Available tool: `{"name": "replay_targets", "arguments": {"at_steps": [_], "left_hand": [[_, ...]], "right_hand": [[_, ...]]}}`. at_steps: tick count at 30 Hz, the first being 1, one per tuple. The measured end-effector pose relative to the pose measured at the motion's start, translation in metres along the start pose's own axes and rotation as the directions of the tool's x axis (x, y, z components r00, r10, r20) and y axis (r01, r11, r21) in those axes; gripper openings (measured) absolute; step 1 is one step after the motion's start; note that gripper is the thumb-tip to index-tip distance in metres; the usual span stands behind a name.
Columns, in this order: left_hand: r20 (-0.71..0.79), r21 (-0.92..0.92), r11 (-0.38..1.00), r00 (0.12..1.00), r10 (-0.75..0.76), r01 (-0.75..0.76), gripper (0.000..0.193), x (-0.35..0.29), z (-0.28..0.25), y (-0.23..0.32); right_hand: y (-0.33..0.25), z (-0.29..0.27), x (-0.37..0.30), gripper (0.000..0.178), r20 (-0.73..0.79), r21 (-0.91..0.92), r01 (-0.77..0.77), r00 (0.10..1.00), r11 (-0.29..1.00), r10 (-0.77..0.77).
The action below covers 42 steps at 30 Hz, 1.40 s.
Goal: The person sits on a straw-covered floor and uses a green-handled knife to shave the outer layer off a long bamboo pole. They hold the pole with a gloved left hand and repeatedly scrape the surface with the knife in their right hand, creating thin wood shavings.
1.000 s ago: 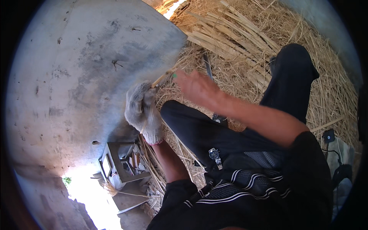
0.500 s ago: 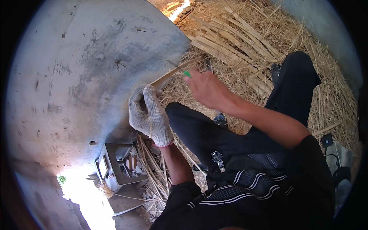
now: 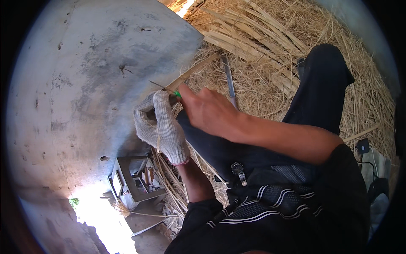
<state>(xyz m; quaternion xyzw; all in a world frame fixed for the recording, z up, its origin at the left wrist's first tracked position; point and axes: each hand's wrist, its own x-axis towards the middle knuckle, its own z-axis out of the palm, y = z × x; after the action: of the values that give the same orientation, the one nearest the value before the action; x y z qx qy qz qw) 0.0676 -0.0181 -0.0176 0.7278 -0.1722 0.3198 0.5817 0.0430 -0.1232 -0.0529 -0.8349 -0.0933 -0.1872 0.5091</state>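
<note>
A knit work glove covers my left hand (image 3: 163,127), whose fingers are closed around the near end of a flat bamboo strip (image 3: 192,72). From that glove the strip slants away to the upper right, over the straw. My right hand (image 3: 211,111), bare, is wrapped around the green handle of a small thin-bladed knife (image 3: 177,94). Its narrow blade points to the left, just above the glove's fingertips and across the strip's near end; whether it touches the strip I cannot tell. Most of the handle is hidden in my fist.
Split bamboo strips (image 3: 249,34) lie piled on loose straw (image 3: 262,99) ahead. A long metal blade (image 3: 229,78) rests on the straw beyond my knee. Along the left stands a stained wall (image 3: 84,97). An open-framed box (image 3: 137,197) with debris and thin strips (image 3: 169,173) sits lower left.
My right hand has come back left and nearer with the knife, from along the strip to beside the glove. The long metal blade on the straw now shows more fully.
</note>
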Motion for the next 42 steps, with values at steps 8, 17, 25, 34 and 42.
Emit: {"name": "replay_targets", "arguments": {"at_steps": [8,17,25,34,42], "left_hand": [[0.047,0.140,0.990,0.999,-0.023,0.016,0.009,0.004,-0.014,-0.007],[0.116,0.071,0.996,0.993,0.036,-0.044,0.010,-0.006,-0.013,-0.004],[0.114,-0.160,0.974,0.983,-0.143,0.161,0.011,0.012,-0.018,-0.003],[0.046,-0.316,0.903,0.955,-0.293,0.293,0.012,0.011,-0.025,-0.020],[-0.021,-0.259,0.930,0.961,-0.276,0.261,0.010,0.007,-0.025,-0.025]], "right_hand": [[0.036,0.034,0.010,0.013,-0.122,-0.203,0.027,0.991,0.979,-0.052],[0.097,0.048,0.015,0.020,-0.019,-0.455,-0.097,0.995,0.885,0.099],[0.144,0.001,0.024,0.023,-0.057,-0.426,-0.149,0.989,0.892,0.138],[-0.007,0.000,0.008,0.026,-0.034,0.156,0.084,0.996,0.984,-0.080],[-0.016,-0.003,0.006,0.023,0.025,0.088,0.026,0.999,0.996,-0.029]]}}
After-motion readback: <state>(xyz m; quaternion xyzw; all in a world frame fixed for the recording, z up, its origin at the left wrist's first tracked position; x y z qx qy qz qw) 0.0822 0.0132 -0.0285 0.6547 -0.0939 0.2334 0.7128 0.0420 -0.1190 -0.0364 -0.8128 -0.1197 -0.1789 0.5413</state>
